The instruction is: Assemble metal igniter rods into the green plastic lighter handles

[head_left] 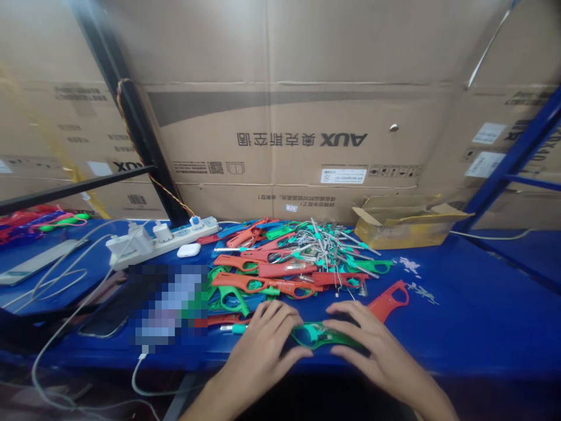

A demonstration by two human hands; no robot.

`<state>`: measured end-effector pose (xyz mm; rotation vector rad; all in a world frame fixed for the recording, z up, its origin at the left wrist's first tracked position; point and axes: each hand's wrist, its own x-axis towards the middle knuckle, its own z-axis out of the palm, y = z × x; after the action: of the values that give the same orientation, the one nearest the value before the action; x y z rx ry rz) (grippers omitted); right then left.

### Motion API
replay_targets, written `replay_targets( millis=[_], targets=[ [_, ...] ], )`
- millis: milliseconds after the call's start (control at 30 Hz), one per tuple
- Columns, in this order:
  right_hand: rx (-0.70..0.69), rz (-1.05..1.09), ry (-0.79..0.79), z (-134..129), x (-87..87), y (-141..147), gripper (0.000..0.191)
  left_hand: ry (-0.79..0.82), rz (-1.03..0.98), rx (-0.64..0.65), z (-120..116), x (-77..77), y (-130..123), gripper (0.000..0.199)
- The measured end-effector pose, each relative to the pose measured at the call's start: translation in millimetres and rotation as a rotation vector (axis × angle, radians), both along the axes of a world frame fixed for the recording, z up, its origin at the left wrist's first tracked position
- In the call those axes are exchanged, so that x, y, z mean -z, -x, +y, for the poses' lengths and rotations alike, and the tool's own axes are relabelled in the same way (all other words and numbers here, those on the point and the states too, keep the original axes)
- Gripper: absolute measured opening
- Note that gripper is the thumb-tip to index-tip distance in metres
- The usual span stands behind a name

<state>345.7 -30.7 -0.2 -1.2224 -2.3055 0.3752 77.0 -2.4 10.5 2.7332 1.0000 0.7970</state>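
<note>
At the table's front edge lies a green lighter casing (313,335), a long-nosed gas lighter's handle with a teal part inside it. My left hand (268,339) is at its left end, fingers curled above and thumb below. Around the right end are the bent fingers and thumb of my right hand (372,345), which cover much of that end. Just beyond the right hand rests a red casing half (390,298). Ahead of both hands spreads a pile of orange, red and green lighter casings (258,283). Metal-tipped inner parts with wires (324,242) are heaped at its right.
A small open carton (403,225) stands at the back right. Tiny pale pieces (409,265) lie before it. On the left are a power strip (175,238), a white earphone case (189,250), a blurred-out phone (169,310) and loose cables. Large cardboard boxes (272,117) wall the back.
</note>
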Motion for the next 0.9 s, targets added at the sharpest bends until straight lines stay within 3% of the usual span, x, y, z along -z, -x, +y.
replay_targets(
  millis=[267,400,533,667,900],
  targets=[
    [-0.008,-0.004,0.024,0,-2.1,3,0.033,-0.006,0.007,0.011,0,1.8,1,0.031],
    [0.012,0.009,-0.001,0,-2.4,3,0.031,-0.111,-0.053,-0.014,-1,4.9,2,0.035],
    [0.024,0.006,-0.028,1,-2.6,3,0.031,-0.171,-0.137,-0.048,2,9.1,2,0.023],
    [0.048,0.02,-0.051,2,-0.6,2,0.029,-0.141,-0.19,-0.101,6,11.0,1,0.014],
    [0.074,0.047,-0.107,4,4.6,0,0.017,-0.085,-0.225,-0.081,7,8.0,-1,0.009]
  ],
)
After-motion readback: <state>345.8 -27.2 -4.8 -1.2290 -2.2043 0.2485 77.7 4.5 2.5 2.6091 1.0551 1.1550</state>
